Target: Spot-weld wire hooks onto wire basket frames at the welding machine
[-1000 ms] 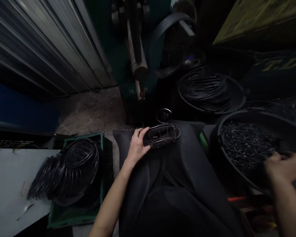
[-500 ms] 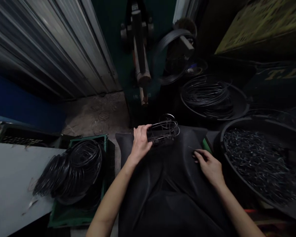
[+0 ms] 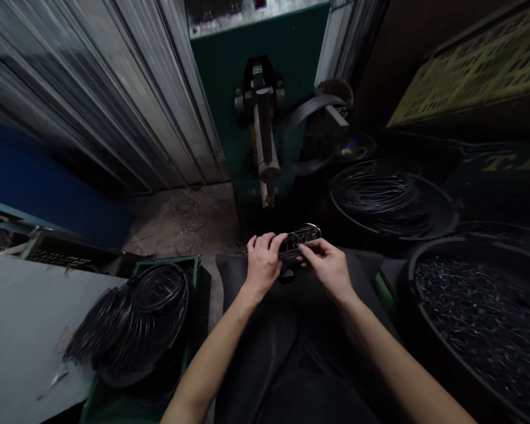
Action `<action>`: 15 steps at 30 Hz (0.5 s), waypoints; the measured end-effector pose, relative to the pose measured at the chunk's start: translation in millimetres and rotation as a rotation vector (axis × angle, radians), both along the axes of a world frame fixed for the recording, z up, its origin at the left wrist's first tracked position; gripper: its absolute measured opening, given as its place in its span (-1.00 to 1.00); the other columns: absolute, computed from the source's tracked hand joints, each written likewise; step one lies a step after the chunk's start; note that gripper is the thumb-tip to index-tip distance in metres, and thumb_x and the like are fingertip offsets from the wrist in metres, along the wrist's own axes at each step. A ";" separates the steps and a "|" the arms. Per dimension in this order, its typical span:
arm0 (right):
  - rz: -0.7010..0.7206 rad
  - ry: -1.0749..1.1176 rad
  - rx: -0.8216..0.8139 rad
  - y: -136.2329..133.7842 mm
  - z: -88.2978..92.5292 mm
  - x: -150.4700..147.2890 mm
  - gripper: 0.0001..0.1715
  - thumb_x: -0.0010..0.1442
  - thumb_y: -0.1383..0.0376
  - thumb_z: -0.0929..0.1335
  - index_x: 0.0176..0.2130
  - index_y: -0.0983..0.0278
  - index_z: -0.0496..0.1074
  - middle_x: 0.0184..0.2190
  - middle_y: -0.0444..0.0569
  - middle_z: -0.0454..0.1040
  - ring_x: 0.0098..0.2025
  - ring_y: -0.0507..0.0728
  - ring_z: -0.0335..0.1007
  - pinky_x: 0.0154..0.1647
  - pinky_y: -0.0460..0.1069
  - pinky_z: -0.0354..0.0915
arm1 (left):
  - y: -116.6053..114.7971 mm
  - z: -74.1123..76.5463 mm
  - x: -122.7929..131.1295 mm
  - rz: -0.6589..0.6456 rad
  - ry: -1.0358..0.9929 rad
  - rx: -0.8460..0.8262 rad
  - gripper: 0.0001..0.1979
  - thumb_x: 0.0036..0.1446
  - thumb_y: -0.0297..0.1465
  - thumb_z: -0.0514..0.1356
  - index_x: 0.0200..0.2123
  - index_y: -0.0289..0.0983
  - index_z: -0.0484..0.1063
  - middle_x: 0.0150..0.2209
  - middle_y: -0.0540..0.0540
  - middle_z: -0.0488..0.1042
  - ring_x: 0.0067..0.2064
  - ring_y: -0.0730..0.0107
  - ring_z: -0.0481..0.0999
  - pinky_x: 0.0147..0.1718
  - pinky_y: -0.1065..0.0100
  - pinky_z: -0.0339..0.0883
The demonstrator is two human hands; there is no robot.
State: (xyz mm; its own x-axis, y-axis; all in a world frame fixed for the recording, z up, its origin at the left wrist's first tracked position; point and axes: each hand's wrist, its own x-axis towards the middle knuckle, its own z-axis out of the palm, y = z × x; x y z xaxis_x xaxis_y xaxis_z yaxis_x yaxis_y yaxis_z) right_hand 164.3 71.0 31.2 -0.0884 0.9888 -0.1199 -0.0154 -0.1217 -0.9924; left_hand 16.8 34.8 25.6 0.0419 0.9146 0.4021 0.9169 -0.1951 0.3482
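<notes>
My left hand (image 3: 264,265) is closed round the near left side of a small round wire frame (image 3: 308,234), made of thin shiny metal rods. The frame is held tilted above the dark apron (image 3: 291,335) over my lap. My right hand (image 3: 329,265) is at the frame's right side, its thumb and forefinger pinched together. The thin wire piece in that pinch is mostly hidden by the fingers, and I cannot tell whether it touches the frame. In front of the hands stand the rod-like electrodes (image 3: 267,153) of a green machine (image 3: 216,76).
To the right is a black tub (image 3: 417,294) of small wire pieces; behind it, a basin (image 3: 446,221) holds wire rings. At left, a green crate (image 3: 196,271) carries stacked wire rings (image 3: 128,312) beside a pale board (image 3: 22,330). A yellow crate (image 3: 472,76) stands back right.
My right hand has moved left from beside the tub to the wire frame. My left hand still holds the frame. The whole view has shifted, with the machine appearing lower.
</notes>
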 end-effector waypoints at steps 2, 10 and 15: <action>-0.007 0.019 -0.001 1.9 -4.1 -4.9 -0.57 -0.11 0.01 0.47 -0.40 0.30 0.41 -0.48 -0.07 0.48 -0.44 0.12 0.49 -0.48 -0.06 0.43 | 0.1 0.2 -1.9 0.004 0.004 -0.002 -0.36 -0.12 -0.64 0.13 0.07 -0.15 0.18 -0.03 -0.14 0.34 0.02 0.18 0.34 0.04 0.05 0.15; 0.029 0.052 -0.083 -4.2 -9.7 -3.0 -0.61 -0.10 0.08 0.48 -0.37 0.30 0.43 -0.44 -0.06 0.49 -0.41 0.11 0.50 -0.50 -0.10 0.40 | -0.7 3.7 -9.6 0.004 0.027 0.000 -0.39 -0.09 -0.63 0.14 0.08 -0.20 0.18 -0.02 -0.17 0.36 0.01 0.18 0.34 -0.01 0.12 0.13; 0.012 0.090 -0.081 5.4 -8.3 -10.7 -0.58 -0.15 0.07 0.49 -0.38 0.31 0.43 -0.44 -0.07 0.48 -0.41 0.11 0.49 -0.54 -0.11 0.34 | -1.8 5.2 -9.0 -0.010 0.097 0.048 -0.47 -0.02 -0.63 0.11 0.06 -0.21 0.23 -0.04 -0.19 0.38 -0.03 0.20 0.37 0.01 0.10 0.09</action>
State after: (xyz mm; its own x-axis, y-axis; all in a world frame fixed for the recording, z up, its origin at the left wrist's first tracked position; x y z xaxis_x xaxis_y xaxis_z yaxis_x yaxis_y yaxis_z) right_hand 153.6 76.4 22.9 -0.1140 0.9750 -0.1909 -0.1018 -0.2026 -0.9740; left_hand 7.8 33.1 30.8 0.0917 0.8940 0.4387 0.9439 -0.2184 0.2477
